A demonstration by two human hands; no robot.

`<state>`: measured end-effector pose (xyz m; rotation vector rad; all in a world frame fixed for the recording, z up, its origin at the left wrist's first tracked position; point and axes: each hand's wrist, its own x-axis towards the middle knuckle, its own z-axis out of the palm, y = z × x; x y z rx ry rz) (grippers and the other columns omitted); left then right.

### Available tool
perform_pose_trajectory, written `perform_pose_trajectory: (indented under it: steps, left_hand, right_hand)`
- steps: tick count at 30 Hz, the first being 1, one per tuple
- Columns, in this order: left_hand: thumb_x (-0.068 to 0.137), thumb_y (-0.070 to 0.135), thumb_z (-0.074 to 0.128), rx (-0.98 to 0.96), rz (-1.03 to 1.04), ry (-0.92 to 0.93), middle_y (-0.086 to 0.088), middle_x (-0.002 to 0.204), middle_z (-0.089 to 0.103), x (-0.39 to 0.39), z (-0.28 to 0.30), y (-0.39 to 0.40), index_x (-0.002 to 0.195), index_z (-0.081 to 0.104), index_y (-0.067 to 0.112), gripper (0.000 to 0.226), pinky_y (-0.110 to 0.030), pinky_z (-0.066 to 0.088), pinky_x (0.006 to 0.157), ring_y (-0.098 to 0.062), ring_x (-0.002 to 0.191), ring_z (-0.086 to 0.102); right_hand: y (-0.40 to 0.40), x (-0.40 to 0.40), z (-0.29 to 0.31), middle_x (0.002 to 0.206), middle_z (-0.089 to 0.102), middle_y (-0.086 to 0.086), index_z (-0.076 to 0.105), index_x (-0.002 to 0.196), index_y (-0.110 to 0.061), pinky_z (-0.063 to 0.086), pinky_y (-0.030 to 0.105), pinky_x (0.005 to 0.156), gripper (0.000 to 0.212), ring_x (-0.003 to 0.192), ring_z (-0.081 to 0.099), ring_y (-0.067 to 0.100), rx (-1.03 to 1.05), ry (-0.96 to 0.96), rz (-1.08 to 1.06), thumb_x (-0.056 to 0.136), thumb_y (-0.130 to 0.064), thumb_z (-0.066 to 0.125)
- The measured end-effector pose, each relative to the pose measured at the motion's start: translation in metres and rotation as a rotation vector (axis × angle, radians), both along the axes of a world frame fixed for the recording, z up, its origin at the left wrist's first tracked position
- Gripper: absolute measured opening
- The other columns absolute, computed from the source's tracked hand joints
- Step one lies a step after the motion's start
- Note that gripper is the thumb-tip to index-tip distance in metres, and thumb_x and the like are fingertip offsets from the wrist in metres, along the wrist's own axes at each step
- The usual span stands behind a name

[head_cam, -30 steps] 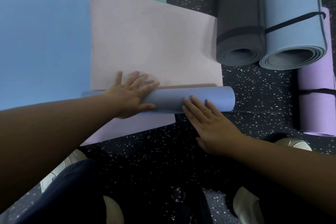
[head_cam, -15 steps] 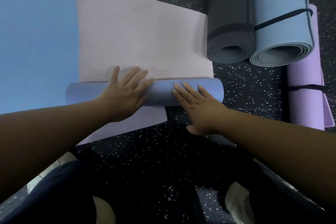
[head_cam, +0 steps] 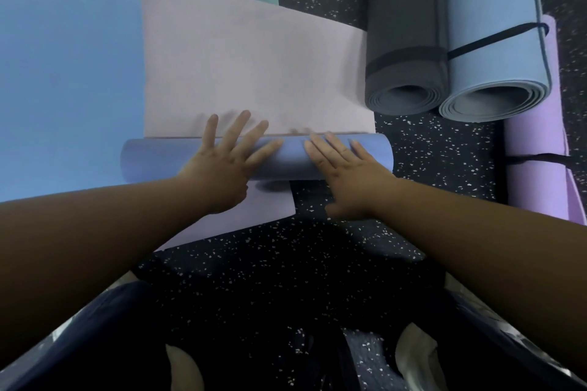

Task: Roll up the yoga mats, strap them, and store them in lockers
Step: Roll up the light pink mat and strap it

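Both our hands, left hand (head_cam: 219, 168) and right hand (head_cam: 344, 168), had no closed grip: fingers lay flat and spread on the half-rolled mat (head_cam: 254, 159) on the floor (head_cam: 286, 263), likely to keep the roll tight and even.

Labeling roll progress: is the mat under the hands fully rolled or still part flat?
Part rolled. A short roll lies under both flat hands, left hand and right hand; most of the mat lies flat beyond it.

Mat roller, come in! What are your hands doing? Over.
Left hand and right hand flat, open on the half-rolled periwinkle-blue foam mat. Pale lilac stretch ahead unrolled. Nothing blocking.
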<state>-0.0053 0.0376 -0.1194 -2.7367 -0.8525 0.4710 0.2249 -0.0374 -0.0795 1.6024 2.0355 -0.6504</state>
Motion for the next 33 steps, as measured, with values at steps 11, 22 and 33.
perform_pose_trajectory:
  steps: [11, 22, 33]
  left_hand:
    - [0.082, 0.073, 0.045, -0.169, 0.153, 0.177, -0.011, 0.156, -0.026, 0.018, 0.024, 0.01, 0.136, -0.04, 0.029, 0.11, -0.066, 0.0, 0.11, -0.04, 0.142, -0.023]
    - [0.073, 0.079, 0.051, -0.142, 0.254, 0.205, -0.01, 0.157, -0.025, 0.035, 0.034, 0.044, 0.144, -0.031, 0.025, 0.122, -0.066, -0.004, 0.109, -0.035, 0.143, -0.025]
    - [0.077, 0.078, 0.044, -0.086, 0.188, 0.123, -0.013, 0.157, -0.022, 0.026, 0.029, 0.032, 0.142, -0.034, 0.019, 0.118, -0.065, 0.003, 0.111, -0.036, 0.144, -0.018]
  right_hand:
    - [0.001, 0.004, 0.003, 0.158, -0.023, -0.002, -0.017, 0.15, -0.019, -0.007, 0.041, 0.119, 0.097, 0.145, -0.02, 0.016, 0.029, 0.1, -0.118, 0.087, -0.032, 0.055]
    - [-0.015, -0.001, 0.006, 0.156, -0.027, 0.004, -0.017, 0.15, -0.013, -0.004, 0.047, 0.119, 0.091, 0.145, -0.021, 0.025, 0.139, 0.066, -0.116, 0.091, -0.034, 0.05]
    - [-0.012, 0.006, 0.008, 0.151, -0.038, -0.002, -0.025, 0.148, -0.019, -0.007, 0.049, 0.118, 0.099, 0.141, -0.031, 0.019, -0.01, 0.049, -0.088, 0.088, -0.041, 0.051]
